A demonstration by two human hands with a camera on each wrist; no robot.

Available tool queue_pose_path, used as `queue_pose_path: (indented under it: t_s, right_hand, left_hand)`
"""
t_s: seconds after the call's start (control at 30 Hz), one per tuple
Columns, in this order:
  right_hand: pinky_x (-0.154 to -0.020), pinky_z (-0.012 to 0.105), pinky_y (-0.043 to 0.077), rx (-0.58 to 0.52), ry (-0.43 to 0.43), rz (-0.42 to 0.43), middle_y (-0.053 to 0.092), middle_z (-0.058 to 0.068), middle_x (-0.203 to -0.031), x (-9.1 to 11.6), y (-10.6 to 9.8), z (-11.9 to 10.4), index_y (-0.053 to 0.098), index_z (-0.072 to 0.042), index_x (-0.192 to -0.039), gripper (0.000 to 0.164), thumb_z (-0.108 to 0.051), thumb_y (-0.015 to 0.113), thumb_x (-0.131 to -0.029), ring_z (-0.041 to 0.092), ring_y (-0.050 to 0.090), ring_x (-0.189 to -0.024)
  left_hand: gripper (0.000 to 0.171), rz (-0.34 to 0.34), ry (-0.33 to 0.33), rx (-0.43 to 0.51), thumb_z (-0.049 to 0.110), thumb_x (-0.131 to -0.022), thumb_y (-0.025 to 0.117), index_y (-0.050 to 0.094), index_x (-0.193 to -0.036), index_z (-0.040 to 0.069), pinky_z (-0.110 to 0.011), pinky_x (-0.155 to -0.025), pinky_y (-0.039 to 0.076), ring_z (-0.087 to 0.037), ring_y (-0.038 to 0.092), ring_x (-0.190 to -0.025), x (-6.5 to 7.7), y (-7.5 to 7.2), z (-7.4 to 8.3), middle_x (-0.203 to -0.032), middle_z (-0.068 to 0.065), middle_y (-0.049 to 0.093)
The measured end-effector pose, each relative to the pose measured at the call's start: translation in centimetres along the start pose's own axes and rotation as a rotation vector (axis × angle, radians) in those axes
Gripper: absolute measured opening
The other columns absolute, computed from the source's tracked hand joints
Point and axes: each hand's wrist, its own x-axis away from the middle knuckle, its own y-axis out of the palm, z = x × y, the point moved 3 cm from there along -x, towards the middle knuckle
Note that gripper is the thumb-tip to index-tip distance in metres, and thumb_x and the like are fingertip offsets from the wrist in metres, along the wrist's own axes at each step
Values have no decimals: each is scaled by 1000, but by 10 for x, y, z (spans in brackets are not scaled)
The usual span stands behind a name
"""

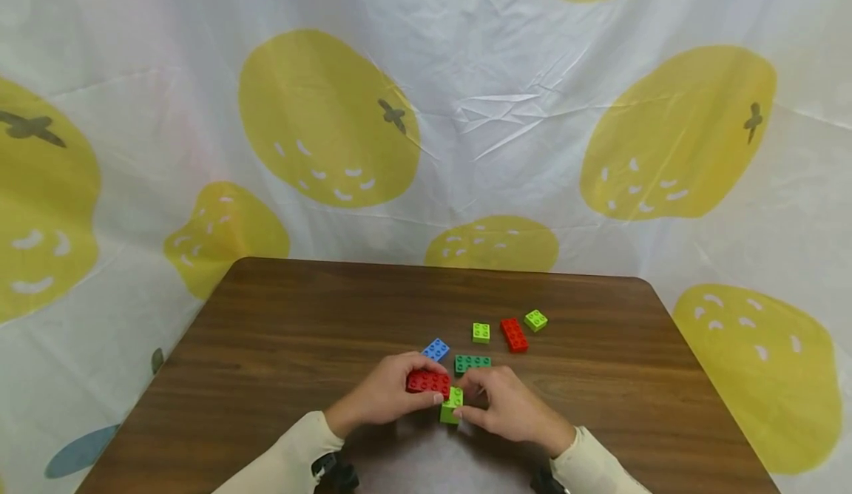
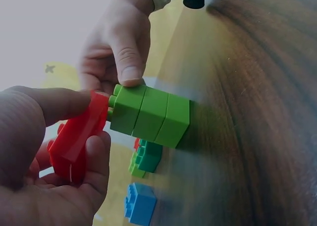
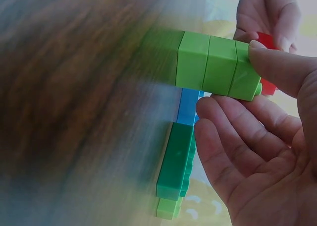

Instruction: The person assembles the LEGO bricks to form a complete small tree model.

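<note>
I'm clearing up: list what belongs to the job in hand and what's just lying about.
In the job:
red rectangular plastic brick, in left hand;
stack of three lime-green plastic bricks, in right hand.

Lying about, perhaps spare:
blue rectangular plastic brick;
dark-green rectangular plastic brick;
second red rectangular plastic brick;
two square lime-green plastic bricks.

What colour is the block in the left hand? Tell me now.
The block in the left hand is red, seen best in the left wrist view.
</note>
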Motion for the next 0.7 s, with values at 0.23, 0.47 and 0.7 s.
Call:
queue_pose_path:
  t_s: [0.23, 0.47, 0.7]
  right_hand:
    - [-73, 27, 59, -14, 10, -10, 76, -11, -93, 0, 1, 0, 76, -20, -103, 22, -34, 86, -90, 4, 71, -83]
    - [-72, 26, 59, -6, 12, -2, 76, -10, -91, 0, 1, 1, 75, -20, -102, 20, -32, 86, -90, 3, 69, -82]
    - [-70, 25, 58, -14, 8, 5, 75, -11, -90, 0, 0, 1, 75, -20, -101, 21, -33, 86, -90, 2, 69, -80]
  left_hand:
    - [30, 2, -10, 28, 31, -94, 83, 75, -121, 21, -23, -80, 55, -8, 63, -94, 0, 6, -2, -114, 1, 74]
    - [30, -3, 5, 22, 32, -94, 83, 77, -120, 19, -22, -78, 55, -4, 63, -91, -2, 8, 0, -112, 2, 75]
    - [30, 2, 61, 4, 28, -90, 86, 79, -117, 17, -21, -75, 55, -2, 62, -88, -2, 3, 3, -108, 2, 77]
